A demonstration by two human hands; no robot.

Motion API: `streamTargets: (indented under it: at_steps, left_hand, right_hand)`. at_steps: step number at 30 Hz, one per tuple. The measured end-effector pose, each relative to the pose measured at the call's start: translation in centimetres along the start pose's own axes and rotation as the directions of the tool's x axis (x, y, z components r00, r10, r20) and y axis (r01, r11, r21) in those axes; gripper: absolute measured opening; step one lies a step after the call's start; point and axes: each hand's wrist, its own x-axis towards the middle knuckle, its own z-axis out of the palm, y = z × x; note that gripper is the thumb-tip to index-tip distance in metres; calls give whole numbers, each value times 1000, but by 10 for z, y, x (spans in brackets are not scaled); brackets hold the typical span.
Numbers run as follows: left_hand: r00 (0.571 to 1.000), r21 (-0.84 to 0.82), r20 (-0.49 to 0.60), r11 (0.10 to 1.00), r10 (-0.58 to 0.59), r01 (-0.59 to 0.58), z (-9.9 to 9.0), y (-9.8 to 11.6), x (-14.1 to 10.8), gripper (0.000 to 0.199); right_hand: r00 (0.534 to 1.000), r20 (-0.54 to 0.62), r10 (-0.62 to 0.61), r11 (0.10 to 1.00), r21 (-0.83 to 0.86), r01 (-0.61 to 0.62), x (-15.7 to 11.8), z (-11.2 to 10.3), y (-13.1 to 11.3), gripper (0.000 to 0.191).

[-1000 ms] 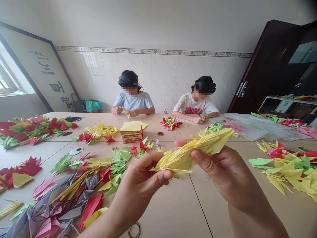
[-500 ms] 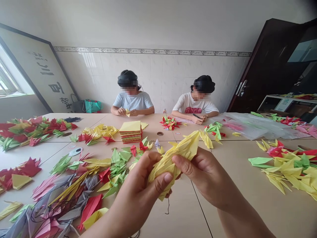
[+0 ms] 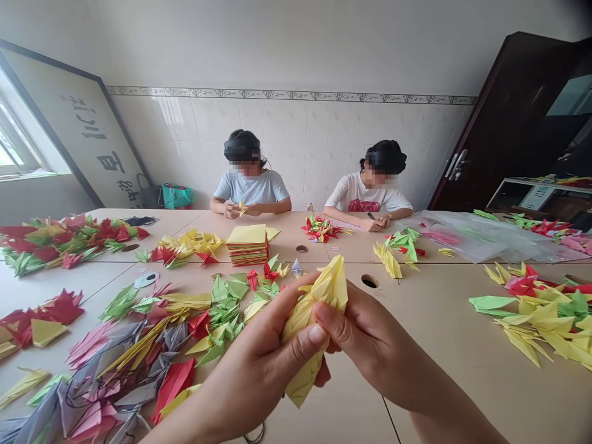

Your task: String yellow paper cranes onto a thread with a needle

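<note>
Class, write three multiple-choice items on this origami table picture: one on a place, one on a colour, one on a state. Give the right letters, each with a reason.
1. Where does the stack of square sheets stand?
A) mid-table, in front of the person in the blue shirt
B) on the floor
C) on the dark cabinet

2. What colour is the bundle of folded paper held in the two near hands?
A) red
B) yellow
C) grey

3. How does the bundle stand?
A) flat on the table
B) pinched upright between the left hand and the right hand
C) hanging from a string

Answers: 1 A, the stack sits on the table just before that person. 2 B, every layer is yellow. 3 B, both thumbs press it, tip upward, clear of the table.
</note>
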Motion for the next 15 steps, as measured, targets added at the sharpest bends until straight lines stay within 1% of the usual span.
streamTargets:
  at_steps: [3,6,8,10,13,14,15]
  left_hand:
    - [999,-64,-23,998,-31,29,-1,2,2,52]
    - [993,-126,-103,991,-63,50,-2,2,5,53]
    - [982,-163,-170,985,-82,54,-2,3,7,51]
    - [966,-201,-242,979,-91,42,-3,4,8,48]
    - [949,-269,-302,963,-88,3,-3,8,8,44]
    - [948,-276,-307,961,-85,-4,-3,9,7,43]
    - [948,-271,-309,963,-80,-7,-3,10,7,41]
  right_hand:
    - [1000,-10,3,996,-87,-4,0,4,0,24]
    - [1000,-4,-8,988,-151,7,1,7,0,29]
    - [1000,6,-11,987,-158,12,2,7,0,29]
    - [1000,8,0,994,-112,1,3,5,1,32]
    - [995,35,96,995,3,-96,6,0,1,53]
    - [988,61,139,990,23,-140,8,-2,1,54]
    - [981,89,173,984,21,-175,8,-5,0,48]
